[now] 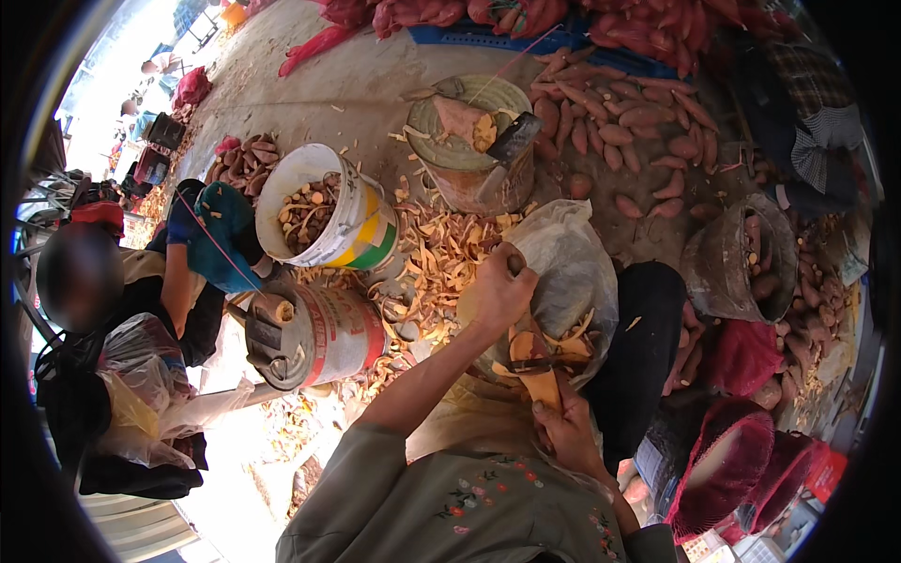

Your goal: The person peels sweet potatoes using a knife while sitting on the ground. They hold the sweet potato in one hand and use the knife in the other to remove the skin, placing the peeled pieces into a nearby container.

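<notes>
My left hand (496, 288) makes a fist around a sweet potato (526, 343), whose partly peeled orange side shows below the fist. A dark rounded end pokes out at the top of that fist. Nearer my body, my right hand (569, 422) grips what looks like a peeler (542, 391), tan and tapering. Its dark blade crosses the sweet potato. Peel strips hang on both sides. Beneath my hands, a container lined with a clear plastic bag (563, 246) holds peelings (576, 341). My fingers partly hide the tool's handle.
Ahead stands a metal drum (479, 186) bearing a cut tuber (484, 132) and a broad blade (516, 138). A white bucket (299, 169) holds cut pieces. Left is another drum (345, 338) near a seated person (141, 281). Sweet potatoes (619, 112) lie beyond; a tipped bucket (718, 246) is right.
</notes>
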The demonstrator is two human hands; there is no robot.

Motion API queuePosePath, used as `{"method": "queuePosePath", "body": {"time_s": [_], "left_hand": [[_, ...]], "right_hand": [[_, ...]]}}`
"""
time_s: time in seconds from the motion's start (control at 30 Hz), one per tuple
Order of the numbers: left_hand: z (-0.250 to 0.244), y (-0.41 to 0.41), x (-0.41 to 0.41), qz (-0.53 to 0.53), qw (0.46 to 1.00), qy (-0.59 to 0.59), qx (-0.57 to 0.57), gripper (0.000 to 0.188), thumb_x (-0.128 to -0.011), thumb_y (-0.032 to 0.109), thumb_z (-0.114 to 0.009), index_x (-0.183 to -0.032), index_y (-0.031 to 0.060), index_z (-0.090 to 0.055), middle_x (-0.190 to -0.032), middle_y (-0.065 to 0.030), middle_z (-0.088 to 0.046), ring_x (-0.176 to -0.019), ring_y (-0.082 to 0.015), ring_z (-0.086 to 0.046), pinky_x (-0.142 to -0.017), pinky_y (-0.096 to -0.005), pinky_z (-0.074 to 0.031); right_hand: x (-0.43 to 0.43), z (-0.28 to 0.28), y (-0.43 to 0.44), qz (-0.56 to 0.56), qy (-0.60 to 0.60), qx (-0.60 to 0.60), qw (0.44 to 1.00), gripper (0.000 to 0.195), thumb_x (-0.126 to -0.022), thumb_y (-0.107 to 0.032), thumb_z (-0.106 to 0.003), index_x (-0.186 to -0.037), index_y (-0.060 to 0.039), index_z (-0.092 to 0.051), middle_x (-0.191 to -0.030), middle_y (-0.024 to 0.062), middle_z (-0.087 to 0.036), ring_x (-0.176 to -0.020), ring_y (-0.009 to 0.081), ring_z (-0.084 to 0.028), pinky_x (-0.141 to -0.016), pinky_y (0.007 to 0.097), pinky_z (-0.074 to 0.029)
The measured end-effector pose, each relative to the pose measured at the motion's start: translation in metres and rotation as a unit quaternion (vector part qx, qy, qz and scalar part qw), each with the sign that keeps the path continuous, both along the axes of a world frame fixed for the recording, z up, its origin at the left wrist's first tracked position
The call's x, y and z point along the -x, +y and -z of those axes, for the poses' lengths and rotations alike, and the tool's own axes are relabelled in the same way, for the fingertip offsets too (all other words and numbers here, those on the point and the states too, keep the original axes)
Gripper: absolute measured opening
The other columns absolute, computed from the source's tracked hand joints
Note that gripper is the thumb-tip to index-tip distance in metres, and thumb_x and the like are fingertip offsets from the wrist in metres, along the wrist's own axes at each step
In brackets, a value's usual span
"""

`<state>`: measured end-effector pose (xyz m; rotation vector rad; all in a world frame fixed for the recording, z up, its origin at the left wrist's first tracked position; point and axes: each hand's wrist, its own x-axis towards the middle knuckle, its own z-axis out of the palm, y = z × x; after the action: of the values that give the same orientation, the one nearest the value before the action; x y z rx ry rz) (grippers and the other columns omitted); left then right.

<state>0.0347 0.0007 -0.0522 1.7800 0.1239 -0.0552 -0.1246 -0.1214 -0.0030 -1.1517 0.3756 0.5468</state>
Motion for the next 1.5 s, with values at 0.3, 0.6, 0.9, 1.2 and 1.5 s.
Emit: {"method": "queuePosePath", "body": {"time_s": [0.3,0.6,0.9,1.2,1.5], "left_hand": [[-0.024,-0.003,0.000,-0.081,0.991,-0.106,-0.017,0.007,-0.064,0.002,-0.051,-0.069,-0.0002,-0.045,-0.050,0.0004,-0.035,-0.047,-0.0090,-0.032,-0.044,-0.0277,-0.028],[-0.004,0.075,-0.071,-0.194,0.963,-0.101,-0.160,0.015,-0.060,0.009,-0.054,-0.070,-0.0019,-0.051,-0.054,-0.0065,-0.047,-0.051,-0.0136,-0.043,-0.048,-0.0305,-0.035],[-0.020,-0.008,0.019,-0.054,0.997,-0.006,0.053,0.008,-0.064,0.005,-0.051,-0.067,-0.0002,-0.046,-0.053,0.0015,-0.036,-0.050,-0.0085,-0.035,-0.046,-0.0246,-0.027],[0.011,0.049,-0.049,-0.203,0.957,-0.148,-0.142,0.008,-0.064,0.004,-0.051,-0.068,-0.0017,-0.046,-0.053,-0.0052,-0.043,-0.047,-0.0135,-0.038,-0.044,-0.0304,-0.033],[-0.021,0.022,0.007,-0.126,0.985,0.061,0.096,0.009,-0.063,0.006,-0.052,-0.068,-0.0002,-0.048,-0.057,-0.0002,-0.039,-0.053,-0.0110,-0.036,-0.047,-0.0268,-0.030]], "right_hand": [[-0.001,-0.003,-0.001,0.020,-0.016,-0.005,1.000,0.033,-0.084,-0.013,-0.052,-0.116,-0.0039,-0.046,-0.064,-0.0058,-0.043,-0.045,0.0001,-0.030,-0.038,0.0166,-0.023],[0.016,0.017,0.000,0.045,-0.184,0.157,0.969,0.053,-0.076,-0.001,-0.057,-0.126,0.0001,-0.037,-0.095,0.0089,-0.061,-0.084,0.0164,-0.058,-0.075,0.0252,-0.044],[0.013,0.010,-0.004,-0.079,-0.208,0.331,0.917,0.055,-0.074,0.000,-0.055,-0.125,0.0055,-0.036,-0.090,0.0182,-0.061,-0.079,0.0188,-0.061,-0.070,0.0273,-0.046],[0.014,0.012,-0.003,-0.074,-0.277,0.403,0.869,0.060,-0.072,-0.008,-0.058,-0.126,0.0019,-0.034,-0.079,0.0234,-0.057,-0.067,0.0377,-0.057,-0.058,0.0400,-0.046],[0.010,0.000,0.002,-0.110,-0.284,0.441,0.844,0.061,-0.074,-0.018,-0.060,-0.127,-0.0014,-0.036,-0.084,0.0231,-0.056,-0.067,0.0364,-0.057,-0.057,0.0414,-0.046]]}}
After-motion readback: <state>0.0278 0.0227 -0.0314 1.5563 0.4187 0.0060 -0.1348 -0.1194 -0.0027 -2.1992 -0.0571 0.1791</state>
